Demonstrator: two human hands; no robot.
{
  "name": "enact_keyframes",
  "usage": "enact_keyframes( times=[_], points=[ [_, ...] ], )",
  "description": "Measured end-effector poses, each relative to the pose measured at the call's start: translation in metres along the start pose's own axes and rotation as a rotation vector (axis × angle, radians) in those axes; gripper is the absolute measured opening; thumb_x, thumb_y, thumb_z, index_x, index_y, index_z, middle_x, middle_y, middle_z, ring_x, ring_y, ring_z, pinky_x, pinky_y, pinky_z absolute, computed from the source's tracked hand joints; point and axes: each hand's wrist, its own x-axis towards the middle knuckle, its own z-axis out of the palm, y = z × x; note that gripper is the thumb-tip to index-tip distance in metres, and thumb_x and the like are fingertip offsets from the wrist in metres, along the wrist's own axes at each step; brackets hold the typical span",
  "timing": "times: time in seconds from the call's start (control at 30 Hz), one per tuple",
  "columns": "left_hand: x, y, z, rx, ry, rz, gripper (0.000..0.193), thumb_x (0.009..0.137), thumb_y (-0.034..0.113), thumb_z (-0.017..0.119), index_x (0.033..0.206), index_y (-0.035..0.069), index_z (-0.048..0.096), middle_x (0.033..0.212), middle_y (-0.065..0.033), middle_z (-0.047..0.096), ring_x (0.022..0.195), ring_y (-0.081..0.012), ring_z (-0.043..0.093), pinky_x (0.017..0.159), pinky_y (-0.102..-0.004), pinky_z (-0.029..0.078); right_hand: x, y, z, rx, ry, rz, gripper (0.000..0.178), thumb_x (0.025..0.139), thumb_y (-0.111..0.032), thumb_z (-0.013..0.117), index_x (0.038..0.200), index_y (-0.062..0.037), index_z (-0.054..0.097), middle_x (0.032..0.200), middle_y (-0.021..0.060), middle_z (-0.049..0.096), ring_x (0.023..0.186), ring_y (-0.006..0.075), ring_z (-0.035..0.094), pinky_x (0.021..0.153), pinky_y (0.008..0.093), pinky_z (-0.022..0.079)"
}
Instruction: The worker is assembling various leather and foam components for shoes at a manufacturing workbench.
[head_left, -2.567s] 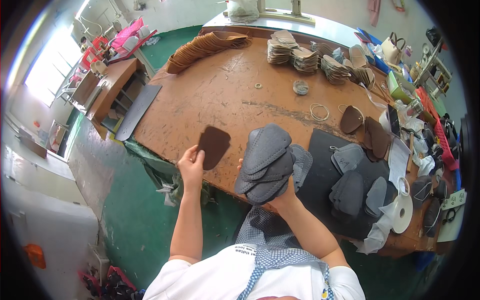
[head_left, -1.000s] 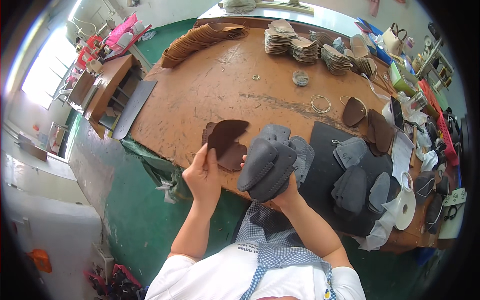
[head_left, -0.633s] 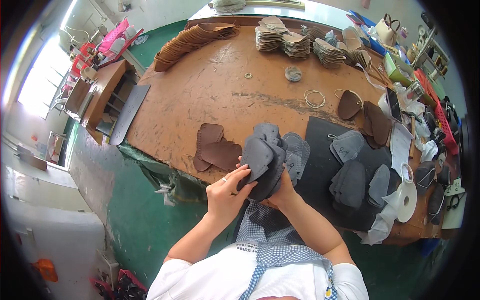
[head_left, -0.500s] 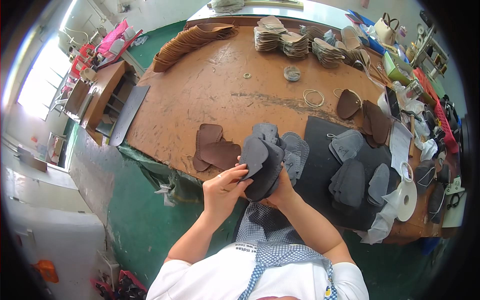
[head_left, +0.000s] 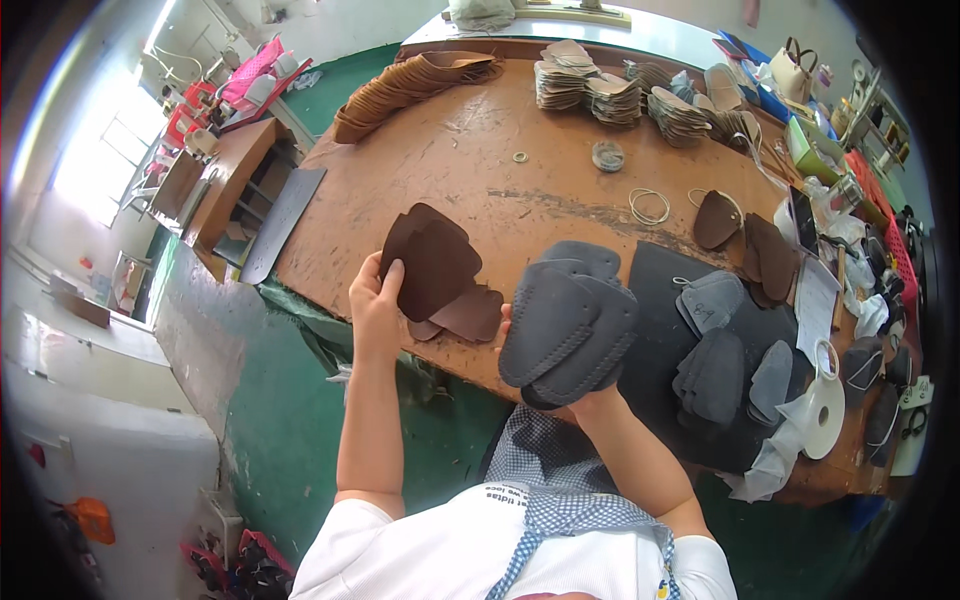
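Note:
My left hand is closed on a few dark brown leather pieces, its thumb on top of them. Below them, more brown leather pieces lie on the table near its front edge. My right hand grips a fanned stack of dark grey leather pieces from beneath, and most of that hand is hidden by the stack. Rows of small holes run along the edges of the grey pieces.
A black mat on the table carries grey piles. Brown pieces, a white tape roll and clutter crowd the right side. Tan stacks and a brown leather row stand at the back.
My left hand has left the grey stack, moved left and picked up brown leather pieces from the table. The grey stack, now fanned wider, has shifted right in my right hand.

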Motion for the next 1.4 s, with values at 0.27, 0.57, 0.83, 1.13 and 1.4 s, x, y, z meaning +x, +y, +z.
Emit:
enact_keyframes(
  times=[0.27,0.57,0.83,1.13,1.4],
  points=[
    [0.025,-0.061,-0.023,1.094,-0.653,0.239,0.055,0.070,0.019,0.087,0.118,0.006,0.064,0.105,-0.0085,0.062,0.111,-0.0257,0.057,0.100,-0.0374,0.047,-0.017,-0.011,0.004,-0.125,-0.023,-0.051,0.074,0.095,-0.056,0.054,0.147,-0.0042,0.042,0.141,0.0243,0.049,0.125,0.0387,0.055,0.105,0.0557,0.047],
    [0.028,-0.035,-0.019,0.426,-0.351,-0.199,0.025,0.080,0.014,0.082,0.095,-0.003,0.069,0.081,-0.0014,0.068,0.072,-0.0090,0.060,0.067,-0.0249,0.049,-0.022,-0.011,-0.004,-0.140,0.014,-0.007,0.066,0.097,-0.053,0.052,0.143,-0.0057,0.048,0.141,0.0241,0.051,0.123,0.0383,0.057,0.104,0.0573,0.047],
    [-0.030,-0.035,0.001,1.032,-0.046,0.478,0.054,0.078,0.010,0.080,0.127,0.001,0.057,0.122,-0.0163,0.061,0.104,-0.0284,0.064,0.091,-0.0382,0.051,-0.017,-0.006,-0.009,-0.202,-0.085,-0.074,0.067,0.099,-0.052,0.049,0.144,-0.0035,0.046,0.144,0.0247,0.048,0.128,0.0386,0.054,0.107,0.0537,0.045],
    [-0.103,0.006,0.073,0.677,-0.394,0.640,0.043,0.085,0.002,0.072,0.125,0.003,0.057,0.100,-0.0149,0.073,0.084,-0.0303,0.072,0.073,-0.0355,0.058,-0.038,-0.001,-0.014,-0.477,-0.077,-0.053,0.092,0.086,-0.070,0.059,0.151,-0.0086,0.037,0.145,0.0094,0.051,0.132,0.0246,0.051,0.110,0.0436,0.043],
    [-0.111,0.029,0.079,0.529,-0.417,0.581,0.021,0.085,-0.005,0.068,0.105,0.001,0.071,0.115,-0.0187,0.071,0.082,-0.0242,0.073,0.069,-0.0284,0.057,-0.027,0.006,-0.008,-0.443,0.155,-0.047,0.070,0.095,-0.059,0.054,0.143,-0.0086,0.047,0.136,0.0118,0.057,0.122,0.0248,0.058,0.101,0.0434,0.051]
  ],
)
